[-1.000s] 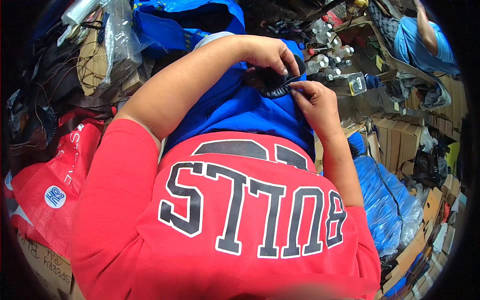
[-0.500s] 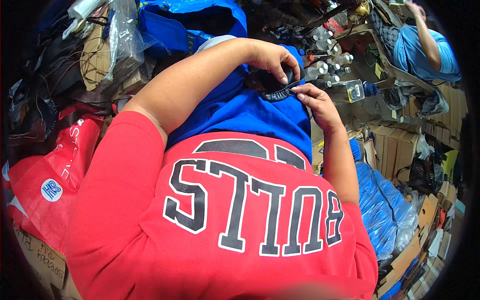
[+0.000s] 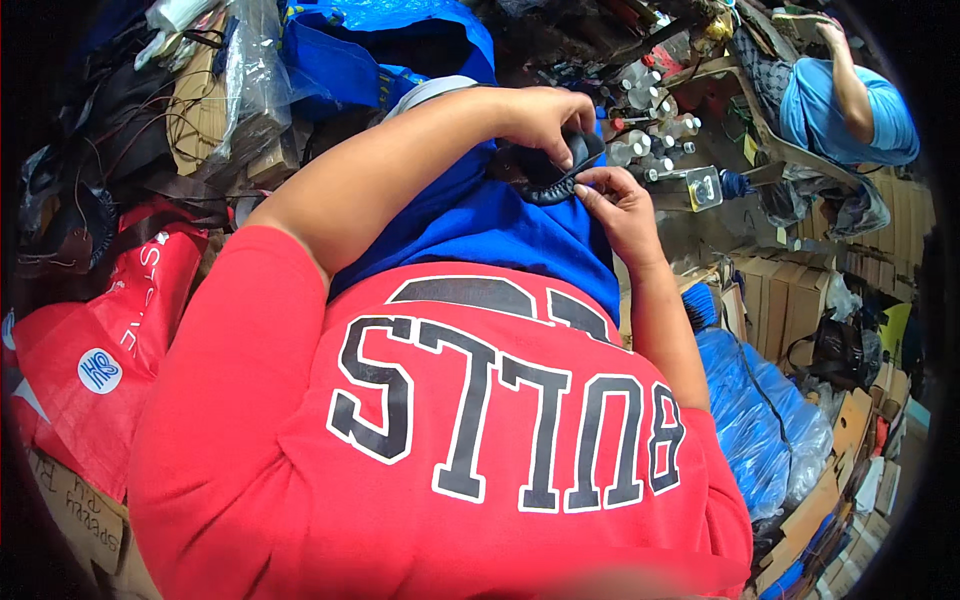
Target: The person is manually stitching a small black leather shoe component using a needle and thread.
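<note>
A black leather shoe (image 3: pixel 548 192) with a puckered, stitched edge rests on my lap, over blue cloth (image 3: pixel 470 225). My left hand (image 3: pixel 548 122) reaches over it from above, fingers curled round its far side and the thumb pressed on the leather. At the near right edge of the shoe, my right hand (image 3: pixel 612 195) pinches the rim between thumb and fingertips. Whether a thread or needle is in that pinch is too small to see. The left fingertips are partly hidden behind the shoe.
Several bottles (image 3: pixel 650 140) stand ahead to the right, near a person in a blue shirt (image 3: pixel 850 110). A red bag (image 3: pixel 110 340) lies at left, a blue bag (image 3: pixel 390 50) ahead. Blue plastic-wrapped goods (image 3: pixel 750 420) and cardboard boxes (image 3: pixel 790 300) are at right.
My right hand has shifted slightly left along the shoe's edge and its fingers have drawn closer to the stitching. My left hand keeps its hold, with the thumb nearly unmoved.
</note>
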A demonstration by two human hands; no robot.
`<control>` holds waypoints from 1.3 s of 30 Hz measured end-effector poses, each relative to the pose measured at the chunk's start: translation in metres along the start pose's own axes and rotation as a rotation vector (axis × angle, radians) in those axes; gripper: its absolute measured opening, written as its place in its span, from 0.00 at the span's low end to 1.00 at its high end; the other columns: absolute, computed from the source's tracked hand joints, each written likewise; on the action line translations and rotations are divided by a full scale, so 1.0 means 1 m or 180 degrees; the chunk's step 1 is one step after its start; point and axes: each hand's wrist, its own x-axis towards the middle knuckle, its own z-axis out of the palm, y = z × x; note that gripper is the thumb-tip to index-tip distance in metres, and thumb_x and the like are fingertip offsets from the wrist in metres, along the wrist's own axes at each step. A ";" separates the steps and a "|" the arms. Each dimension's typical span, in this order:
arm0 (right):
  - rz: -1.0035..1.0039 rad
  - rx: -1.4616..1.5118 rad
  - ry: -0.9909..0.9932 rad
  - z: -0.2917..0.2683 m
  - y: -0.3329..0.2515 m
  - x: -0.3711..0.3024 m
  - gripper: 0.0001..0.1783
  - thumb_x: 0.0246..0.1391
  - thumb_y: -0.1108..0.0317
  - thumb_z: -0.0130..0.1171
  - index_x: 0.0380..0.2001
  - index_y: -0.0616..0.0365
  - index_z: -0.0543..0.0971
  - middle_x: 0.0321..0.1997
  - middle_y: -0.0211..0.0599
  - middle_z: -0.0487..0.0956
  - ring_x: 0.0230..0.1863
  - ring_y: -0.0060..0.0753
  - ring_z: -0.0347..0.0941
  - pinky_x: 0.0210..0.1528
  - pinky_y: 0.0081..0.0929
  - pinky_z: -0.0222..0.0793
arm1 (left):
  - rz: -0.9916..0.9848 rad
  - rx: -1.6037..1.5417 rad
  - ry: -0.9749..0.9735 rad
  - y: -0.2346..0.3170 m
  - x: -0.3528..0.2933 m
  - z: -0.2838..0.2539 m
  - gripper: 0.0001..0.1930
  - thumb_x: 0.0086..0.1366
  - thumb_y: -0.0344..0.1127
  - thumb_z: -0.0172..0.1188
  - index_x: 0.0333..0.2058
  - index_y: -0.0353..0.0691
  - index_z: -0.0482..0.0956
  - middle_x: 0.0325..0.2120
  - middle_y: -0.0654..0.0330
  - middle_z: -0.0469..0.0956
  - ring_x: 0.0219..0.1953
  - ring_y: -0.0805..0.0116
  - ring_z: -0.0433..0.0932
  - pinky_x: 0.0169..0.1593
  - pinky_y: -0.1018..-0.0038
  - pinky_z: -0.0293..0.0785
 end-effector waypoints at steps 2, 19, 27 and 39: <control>-0.0676 -0.0887 0.0189 0.000 -0.007 -0.005 0.10 0.46 0.75 0.62 0.35 0.54 0.81 0.25 0.27 0.66 0.28 0.21 0.65 0.30 0.19 0.62 | -0.0506 0.0091 0.0413 0.022 -0.017 -0.004 0.15 0.48 0.23 0.52 0.38 0.38 0.72 0.41 0.51 0.69 0.47 0.54 0.69 0.50 0.67 0.67; -0.0605 -0.1798 0.0348 0.016 -0.017 -0.029 0.18 0.47 0.73 0.58 0.44 0.48 0.79 0.29 0.32 0.71 0.34 0.32 0.69 0.41 0.28 0.61 | 0.0208 0.0680 0.1706 0.015 -0.072 0.033 0.07 0.53 0.24 0.61 0.31 0.40 0.81 0.24 0.58 0.71 0.28 0.67 0.75 0.29 0.74 0.72; -0.0244 -0.0774 -0.0314 -0.017 -0.002 -0.002 0.17 0.50 0.77 0.54 0.42 0.48 0.81 0.29 0.30 0.67 0.33 0.24 0.65 0.40 0.18 0.62 | 0.0101 0.0086 0.1226 0.006 -0.063 0.032 0.09 0.55 0.22 0.59 0.32 0.43 0.83 0.26 0.61 0.66 0.26 0.71 0.70 0.28 0.77 0.71; 0.0002 -0.0700 -0.0639 -0.025 -0.006 0.011 0.14 0.52 0.74 0.54 0.40 0.47 0.82 0.32 0.28 0.67 0.36 0.23 0.64 0.41 0.16 0.61 | 0.0586 0.0824 0.1140 0.003 -0.049 0.027 0.10 0.51 0.24 0.62 0.31 0.45 0.84 0.23 0.61 0.68 0.29 0.67 0.70 0.33 0.74 0.69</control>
